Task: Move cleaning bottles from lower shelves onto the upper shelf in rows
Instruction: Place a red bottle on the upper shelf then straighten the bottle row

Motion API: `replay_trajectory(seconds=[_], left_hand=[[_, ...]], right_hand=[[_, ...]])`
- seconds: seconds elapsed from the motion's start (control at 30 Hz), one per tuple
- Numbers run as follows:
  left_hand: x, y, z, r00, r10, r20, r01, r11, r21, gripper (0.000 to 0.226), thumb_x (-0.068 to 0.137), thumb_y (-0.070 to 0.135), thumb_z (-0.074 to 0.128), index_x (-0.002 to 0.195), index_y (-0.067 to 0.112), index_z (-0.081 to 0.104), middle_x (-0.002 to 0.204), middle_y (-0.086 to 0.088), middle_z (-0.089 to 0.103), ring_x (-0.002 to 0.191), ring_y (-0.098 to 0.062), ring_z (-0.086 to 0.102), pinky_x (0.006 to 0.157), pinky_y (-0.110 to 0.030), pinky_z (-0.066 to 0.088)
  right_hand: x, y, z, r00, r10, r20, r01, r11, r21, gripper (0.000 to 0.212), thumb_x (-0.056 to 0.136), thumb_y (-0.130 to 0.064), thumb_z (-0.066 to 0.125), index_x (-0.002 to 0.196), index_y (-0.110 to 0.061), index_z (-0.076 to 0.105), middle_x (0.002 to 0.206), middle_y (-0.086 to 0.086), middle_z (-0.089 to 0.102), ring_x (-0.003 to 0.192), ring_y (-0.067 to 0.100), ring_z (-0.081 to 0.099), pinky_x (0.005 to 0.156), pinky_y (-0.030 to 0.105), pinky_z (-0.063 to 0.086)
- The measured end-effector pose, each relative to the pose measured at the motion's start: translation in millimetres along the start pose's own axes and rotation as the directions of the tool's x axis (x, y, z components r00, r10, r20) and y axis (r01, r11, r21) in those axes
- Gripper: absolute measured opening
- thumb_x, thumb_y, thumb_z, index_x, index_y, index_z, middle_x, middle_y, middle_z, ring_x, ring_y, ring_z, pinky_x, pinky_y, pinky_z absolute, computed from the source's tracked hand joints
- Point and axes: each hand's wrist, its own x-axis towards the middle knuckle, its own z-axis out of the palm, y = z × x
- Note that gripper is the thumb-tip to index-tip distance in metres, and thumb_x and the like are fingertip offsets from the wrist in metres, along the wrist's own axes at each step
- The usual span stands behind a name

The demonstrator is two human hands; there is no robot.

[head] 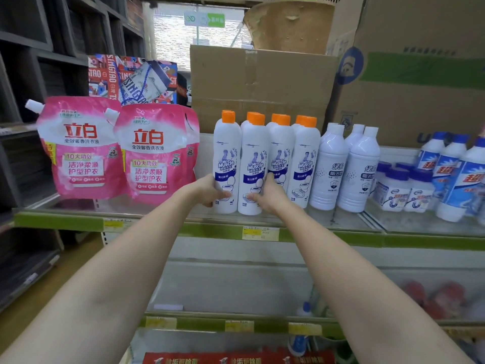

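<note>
Both hands up at the upper shelf [63,222], working the front row of orange-capped bottles. Left hand [210,190] curled round the lower body of the leftmost orange-capped bottle [226,164], thumb across the label. Right hand [265,193] wrapped round the base of the second bottle [254,169], just right of the first and touching it, fingers reaching between it and the third bottle [280,158]. Both bottles upright, bases seemingly on or just above the shelf; cannot tell which. Likely risk: tall, narrow, smooth plastic bodies with small feet, packed shoulder to shoulder, so a sideways nudge or a knuckle catching the third bottle could topple the row, domino-fashion, toward the plain white bottles [359,166] further right. Glossy shrink labels probably slippery under a low grip, so a bottle may tip at the top. Shelf surface glassy and reflective, offering little friction; green front edge low, hardly a stop. Left of the first bottle, soft pink refill pouches [154,153], slumped and bulging, possibly leaning into the row if disturbed. Behind the row, matt cardboard boxes [262,80], flat-faced and stiff.
</note>
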Motion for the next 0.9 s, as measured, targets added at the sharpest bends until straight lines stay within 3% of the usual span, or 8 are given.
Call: replay_trajectory(seconds=[0.13, 0.2, 0.37, 0.53, 0.63, 0.73, 0.9], left_hand=[[-3.9, 5.8, 4.2, 0.998, -0.026, -0.056, 0.035, 0.986, 0.165, 0.036, 0.092, 0.044, 0.069, 0.098, 0.011, 0.059, 0.084, -0.009, 0.058, 0.068, -0.025, 0.052, 0.073, -0.038, 0.057], [-7.5, 7.8, 5.7, 0.991, 0.004, -0.134, 0.026, 0.974, 0.224, 0.035, 0.089, 0.046, 0.072, 0.091, 0.014, 0.059, 0.084, -0.003, 0.063, 0.068, -0.02, 0.056, 0.066, -0.032, 0.051], [-23.8, 17.8, 6.5, 0.958, 0.084, -0.275, 0.063, 0.873, 0.484, 0.043, 0.082, 0.055, 0.074, 0.097, 0.016, 0.061, 0.091, -0.003, 0.064, 0.082, -0.026, 0.062, 0.074, -0.034, 0.051], [-35.2, 36.9, 13.9, 0.928, 0.229, -0.293, 0.041, 0.72, 0.693, 0.022, 0.091, 0.031, 0.065, 0.085, 0.012, 0.055, 0.084, -0.004, 0.058, 0.077, -0.028, 0.055, 0.07, -0.032, 0.041], [-35.7, 59.2, 21.6, 0.916, 0.335, -0.222, -0.089, 0.709, 0.7, 0.026, 0.094, 0.02, 0.053, 0.07, 0.014, 0.043, 0.069, -0.001, 0.049, 0.07, -0.028, 0.053, 0.063, -0.03, 0.041], [-33.3, 90.8, 37.7, 0.879, 0.458, -0.128, -0.286, 0.724, 0.628, 0.027, 0.094, 0.016, 0.052, 0.068, 0.01, 0.05, 0.063, -0.004, 0.053, 0.062, -0.026, 0.052, 0.053, -0.03, 0.043], [-22.8, 147.9, 83.4, 0.842, 0.539, -0.024, -0.432, 0.699, 0.57, 0.021, 0.095, 0.018, 0.053, 0.076, 0.011, 0.053, 0.072, -0.006, 0.059, 0.07, -0.029, 0.058, 0.064, -0.038, 0.05]], right_hand=[[-4.3, 1.6, 1.3, 1.0, 0.006, -0.004, -0.006, 1.0, 0.021, 0.065, 0.09, -0.031, 0.076, 0.137, -0.008, 0.037, 0.143, 0.015, 0.053, 0.13, 0.034, 0.052, 0.109, 0.044, 0.044], [-7.8, 1.7, 0.7, 1.0, 0.005, -0.019, -0.005, 1.0, -0.002, 0.064, 0.089, -0.033, 0.076, 0.136, -0.006, 0.041, 0.141, 0.015, 0.054, 0.129, 0.034, 0.051, 0.108, 0.043, 0.044], [-16.3, 0.4, -2.6, 0.998, -0.014, -0.069, 0.009, 0.997, -0.073, 0.063, 0.09, -0.035, 0.075, 0.135, -0.004, 0.045, 0.137, 0.016, 0.055, 0.125, 0.034, 0.054, 0.104, 0.043, 0.046], [-27.1, 9.0, -9.7, 0.99, -0.04, -0.134, 0.029, 0.996, -0.083, 0.047, 0.095, -0.03, 0.067, 0.131, -0.007, 0.047, 0.129, 0.015, 0.057, 0.116, 0.033, 0.057, 0.099, 0.046, 0.049], [-31.2, 17.3, -24.3, 0.985, -0.066, -0.158, 0.047, 0.992, -0.117, 0.023, 0.097, -0.021, 0.059, 0.115, -0.01, 0.052, 0.116, 0.013, 0.061, 0.104, 0.031, 0.059, 0.09, 0.043, 0.051], [-36.7, 32.1, -44.7, 0.979, -0.076, -0.19, 0.044, 0.985, -0.166, 0.015, 0.098, -0.018, 0.056, 0.112, -0.012, 0.054, 0.114, 0.012, 0.062, 0.102, 0.03, 0.058, 0.089, 0.041, 0.051], [-48.0, 82.7, -89.3, 0.963, -0.002, -0.27, -0.045, 0.985, -0.168, 0.004, 0.096, -0.015, 0.055, 0.1, -0.014, 0.055, 0.112, 0.014, 0.064, 0.104, 0.033, 0.059, 0.084, 0.037, 0.048]])
